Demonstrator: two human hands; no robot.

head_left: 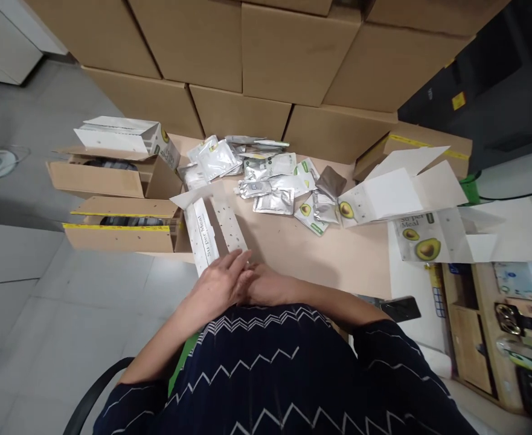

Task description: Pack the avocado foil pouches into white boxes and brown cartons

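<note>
A white printed carton (202, 232) marked "Super Meal" lies lengthwise on the table in front of me, its far-end flaps standing open. My left hand (218, 284) grips the carton's near end, its fingers bent over the edge and reaching to the right. Against it, my right hand (268, 284) is closed at the same end, with its fingertips mostly hidden behind the left. Beyond the carton lies a loose pile of silver pouches (272, 200), some printed with avocados. A brown pouch (331, 181) rests at the pile's right side.
Two open brown cardboard boxes (121, 240) stand at the left, beside another white carton (116, 136). More open white cartons (417, 232) are on the right. Stacked large boxes (243, 118) wall off the back. A phone (399, 309) lies near my right elbow.
</note>
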